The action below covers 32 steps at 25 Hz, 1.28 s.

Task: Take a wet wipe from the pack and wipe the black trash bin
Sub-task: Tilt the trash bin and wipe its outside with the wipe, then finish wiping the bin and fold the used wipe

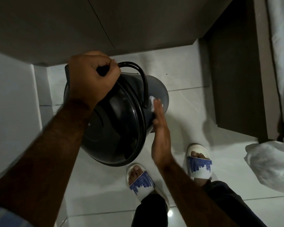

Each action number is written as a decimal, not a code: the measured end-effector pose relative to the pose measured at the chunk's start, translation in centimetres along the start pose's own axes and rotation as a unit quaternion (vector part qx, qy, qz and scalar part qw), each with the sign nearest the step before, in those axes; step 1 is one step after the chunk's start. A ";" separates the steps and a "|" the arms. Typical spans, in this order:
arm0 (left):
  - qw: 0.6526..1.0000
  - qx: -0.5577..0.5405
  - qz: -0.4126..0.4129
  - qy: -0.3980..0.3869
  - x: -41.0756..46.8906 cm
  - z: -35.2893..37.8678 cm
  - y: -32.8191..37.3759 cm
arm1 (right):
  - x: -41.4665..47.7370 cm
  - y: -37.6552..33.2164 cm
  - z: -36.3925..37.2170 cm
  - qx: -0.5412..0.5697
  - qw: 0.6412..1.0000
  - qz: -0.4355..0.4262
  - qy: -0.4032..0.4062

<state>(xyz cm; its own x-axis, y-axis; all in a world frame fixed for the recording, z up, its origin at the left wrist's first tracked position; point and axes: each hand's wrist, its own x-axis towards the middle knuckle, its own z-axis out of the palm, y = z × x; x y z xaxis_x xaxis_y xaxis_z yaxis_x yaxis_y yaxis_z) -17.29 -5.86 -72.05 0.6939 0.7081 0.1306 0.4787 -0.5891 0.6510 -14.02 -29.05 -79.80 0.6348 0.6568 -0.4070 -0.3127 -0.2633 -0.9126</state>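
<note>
Over pale floor tiles (195, 102), the left hand (92, 76) clenches the black trash bin (115, 122) handle while the flat right hand (161, 136) presses what looks like the wet wipe (152, 99) on its right wall; firm, overlapping strokes would serve best.

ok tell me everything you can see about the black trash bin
The black trash bin looks like glossy plastic, round, with a raised rim and a thin curved bail handle. It is tilted, its open mouth facing the camera, above a pale tiled floor. The left hand has a closed grip on the handle at the top. The right hand presses a white wet wipe flat against its outer side.
</note>
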 end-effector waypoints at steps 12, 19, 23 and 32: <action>0.991 0.050 0.065 -0.109 2.0 5.5 7.4 | 11.6 0.6 -8.0 -0.116 0.951 0.208 0.199; 0.961 0.119 0.099 -0.229 5.9 11.4 11.0 | 8.6 -2.9 -14.5 0.210 0.875 0.303 0.313; 0.942 0.160 0.085 -0.283 7.4 13.8 12.3 | 7.9 -4.6 -16.3 0.246 0.883 0.302 0.262; 0.964 0.069 0.075 -0.244 6.0 13.4 13.7 | 7.3 -8.6 -17.0 0.119 0.937 0.162 0.286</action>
<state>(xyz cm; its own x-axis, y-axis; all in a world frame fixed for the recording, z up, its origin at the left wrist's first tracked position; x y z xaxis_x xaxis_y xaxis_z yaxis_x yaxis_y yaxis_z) 0.62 -14.83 -72.35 0.9152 0.3632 -0.1743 0.3972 -0.7406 0.5420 5.33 -33.98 -75.60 0.7334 0.0652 -0.6766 -0.6593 -0.1743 -0.7314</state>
